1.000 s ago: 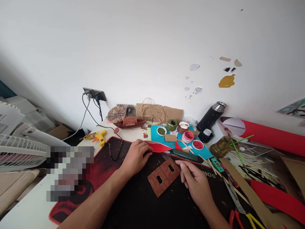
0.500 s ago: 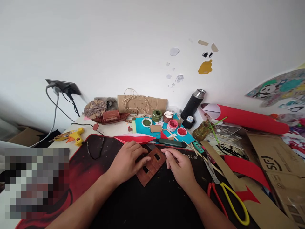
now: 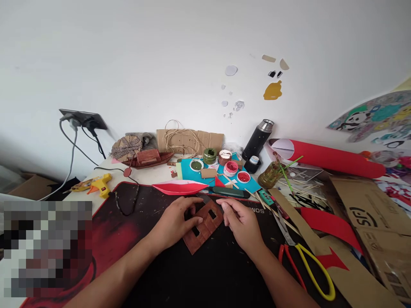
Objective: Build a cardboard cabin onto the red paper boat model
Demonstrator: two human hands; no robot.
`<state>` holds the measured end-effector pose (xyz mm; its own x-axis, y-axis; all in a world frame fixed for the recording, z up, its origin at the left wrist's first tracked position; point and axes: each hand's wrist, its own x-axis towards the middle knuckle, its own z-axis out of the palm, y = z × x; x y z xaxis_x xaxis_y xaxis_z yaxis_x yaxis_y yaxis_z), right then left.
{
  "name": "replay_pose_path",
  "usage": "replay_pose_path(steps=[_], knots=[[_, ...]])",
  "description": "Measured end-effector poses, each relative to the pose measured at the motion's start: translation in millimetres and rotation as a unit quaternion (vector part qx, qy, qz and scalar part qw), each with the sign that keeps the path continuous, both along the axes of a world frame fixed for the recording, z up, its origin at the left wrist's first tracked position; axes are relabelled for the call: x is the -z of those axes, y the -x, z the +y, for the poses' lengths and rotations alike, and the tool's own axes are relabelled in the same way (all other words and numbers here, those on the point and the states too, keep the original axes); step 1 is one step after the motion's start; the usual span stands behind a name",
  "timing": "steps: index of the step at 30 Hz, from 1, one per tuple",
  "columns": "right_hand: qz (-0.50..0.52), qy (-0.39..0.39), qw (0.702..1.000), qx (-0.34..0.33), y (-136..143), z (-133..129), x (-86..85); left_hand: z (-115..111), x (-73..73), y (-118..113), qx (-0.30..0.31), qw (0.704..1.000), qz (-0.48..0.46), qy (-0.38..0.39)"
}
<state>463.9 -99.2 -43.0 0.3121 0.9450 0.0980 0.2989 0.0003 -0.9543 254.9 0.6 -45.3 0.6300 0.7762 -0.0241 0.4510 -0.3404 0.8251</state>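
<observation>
A brown-painted panel with two rectangular cut-outs lies tilted over the black desk mat. My left hand is closed at its upper left edge, thumb resting on the face and the other fingers curled behind. Beside the panel's right corner, my right hand has thumb and index finger drawn together; whatever is between them, if anything, is too small to make out. Just beyond the hands lie a red paper boat shape and a dark green utility knife.
Open paint pots stand on a blue sheet behind the knife. A brown model boat and a yellow glue gun are at left. Scissors, cardboard and a jar with brushes lie right, near a black flask.
My left hand's fingers have shifted, index now stretched along the panel's upper edge, and the panel has turned slightly. My right hand keeps nearly the same pose. The view has shifted a little.
</observation>
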Motion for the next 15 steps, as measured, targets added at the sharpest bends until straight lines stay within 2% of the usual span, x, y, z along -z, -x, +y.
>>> replay_pose_path(steps=[3,7,11,15], knots=[[0.014,0.000,1.000,0.003,-1.0,-0.1,1.1,1.1,1.8,-0.5,-0.020,0.995,-0.058,0.085],[0.030,-0.008,0.999,0.019,-2.7,0.8,0.5,5.6,5.4,-0.8,-0.039,0.963,-0.183,0.196],[0.047,-0.007,0.998,0.043,-4.1,2.7,-1.9,8.5,6.6,-1.3,-0.079,0.920,-0.285,0.257],[0.085,0.007,0.996,0.041,-4.0,5.3,-2.2,8.7,5.7,-1.6,-0.120,0.882,-0.354,0.286]])
